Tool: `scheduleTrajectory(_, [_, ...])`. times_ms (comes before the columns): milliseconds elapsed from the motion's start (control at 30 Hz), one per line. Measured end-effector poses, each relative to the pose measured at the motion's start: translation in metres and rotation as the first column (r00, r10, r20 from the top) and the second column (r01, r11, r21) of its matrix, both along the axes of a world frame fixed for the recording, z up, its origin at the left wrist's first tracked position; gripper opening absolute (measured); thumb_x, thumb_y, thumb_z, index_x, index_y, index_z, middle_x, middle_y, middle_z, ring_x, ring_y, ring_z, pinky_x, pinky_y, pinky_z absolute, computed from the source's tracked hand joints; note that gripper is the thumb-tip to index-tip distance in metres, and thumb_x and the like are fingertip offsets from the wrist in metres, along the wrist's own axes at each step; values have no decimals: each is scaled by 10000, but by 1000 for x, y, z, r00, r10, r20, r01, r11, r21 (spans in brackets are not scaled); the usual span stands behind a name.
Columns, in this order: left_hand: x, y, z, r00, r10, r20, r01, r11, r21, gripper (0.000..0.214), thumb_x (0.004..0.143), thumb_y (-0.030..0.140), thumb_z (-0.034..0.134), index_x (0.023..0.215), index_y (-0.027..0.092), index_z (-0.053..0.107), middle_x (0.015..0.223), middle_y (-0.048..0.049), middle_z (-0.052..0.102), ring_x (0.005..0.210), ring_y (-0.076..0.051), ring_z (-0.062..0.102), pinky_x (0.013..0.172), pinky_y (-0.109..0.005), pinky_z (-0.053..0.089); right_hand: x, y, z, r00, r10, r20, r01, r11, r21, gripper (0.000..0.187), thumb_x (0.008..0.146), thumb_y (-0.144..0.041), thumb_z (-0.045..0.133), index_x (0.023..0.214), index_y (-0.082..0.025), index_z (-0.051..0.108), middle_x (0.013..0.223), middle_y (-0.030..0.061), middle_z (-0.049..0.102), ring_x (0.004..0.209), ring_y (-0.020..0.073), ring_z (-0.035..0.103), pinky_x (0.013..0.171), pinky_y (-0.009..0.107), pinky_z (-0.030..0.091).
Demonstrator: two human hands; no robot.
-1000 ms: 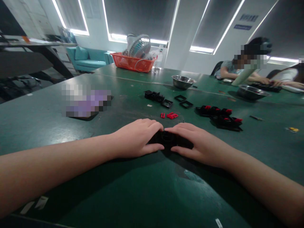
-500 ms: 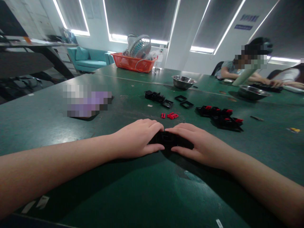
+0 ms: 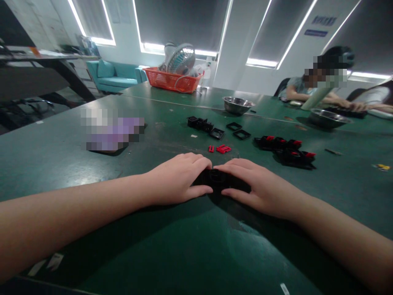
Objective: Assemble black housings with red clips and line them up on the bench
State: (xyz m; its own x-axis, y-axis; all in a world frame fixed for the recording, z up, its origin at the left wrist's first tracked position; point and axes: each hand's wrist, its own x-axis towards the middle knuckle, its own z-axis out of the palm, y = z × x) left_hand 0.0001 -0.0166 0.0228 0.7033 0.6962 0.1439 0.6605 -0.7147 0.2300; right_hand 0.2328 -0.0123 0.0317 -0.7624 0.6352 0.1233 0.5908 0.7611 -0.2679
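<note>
A black plastic part (image 3: 216,176) rests on the green table, gripped at both ends. My left hand (image 3: 184,178) is closed on its left end, fingers over the far side and thumb along the near side. My right hand (image 3: 253,182) holds the right end the same way. Only the middle of the part shows between my fingertips; my hands cover the rest. Just beyond lie several small red plastic pieces (image 3: 223,149). Farther back are black square frames (image 3: 242,134) and a cluster of black plastic parts (image 3: 199,123).
Black parts with red inserts (image 3: 294,157) lie to the right. Steel bowls (image 3: 237,106) stand farther back, near an orange basket (image 3: 172,80) holding a fan. A blurred purple object (image 3: 118,133) lies left. Across the table, a person (image 3: 325,82) works at black parts.
My hands keep the same hold on the black part, with hardly any movement. The view has shifted very slightly.
</note>
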Motion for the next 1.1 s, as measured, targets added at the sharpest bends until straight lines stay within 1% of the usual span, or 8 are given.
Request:
scheduleTrajectory(233, [0,0,0,1000,8,13,-8,1000,-8,348,891,389,607,1146,160,548,1144,-99,635,1063,-263,584,915,-395,468,0,-1,1,1000,-1,-17,1,1000,11,402,885,-329,591,1265,-198,587,1181,116,663,1092,263,613,928,451,510])
scheduleTrajectory(400, [-1,-1,-2,1000,5,29,-5,1000,-9,340,891,383,605,1139,157,547,1133,-99,630,1059,-262,578,918,-401,468,-2,-1,1,999,-3,-32,3,1000,1,394,882,-309,594,1256,-184,598,1156,119,669,1067,257,619,915,443,515])
scheduleTrajectory(567, [1,-1,-3,1000,10,20,-10,1000,-11,334,881,376,619,1124,157,551,1132,-98,621,1060,-266,571,925,-412,466,-4,-2,1,999,-15,-45,14,1000,-9,354,861,-291,623,1202,-197,631,1132,107,669,1045,255,626,905,431,516])
scheduleTrajectory(733, [2,-1,-2,1000,12,28,-12,1000,-18,334,881,371,622,1124,151,554,1125,-99,619,1051,-266,571,919,-416,470,-4,-2,2,999,-21,-39,20,999,-33,346,859,-293,632,1190,-191,629,1134,104,659,1058,249,615,917,424,507])
scheduleTrajectory(867, [2,-1,-2,1000,13,26,-13,1000,-21,334,880,369,624,1121,148,555,1126,-98,619,1052,-266,569,917,-415,469,-4,-1,2,998,-15,-57,12,998,-55,331,869,-337,625,1166,-193,638,1125,105,654,1053,247,614,908,420,510])
scheduleTrajectory(1100, [1,-1,-2,999,23,26,-22,1000,-18,336,878,374,621,1124,157,548,1128,-95,620,1058,-267,568,922,-415,469,-4,-1,0,996,-26,-87,21,998,-51,297,867,-313,621,1143,-209,656,1111,102,663,1035,252,623,893,431,518])
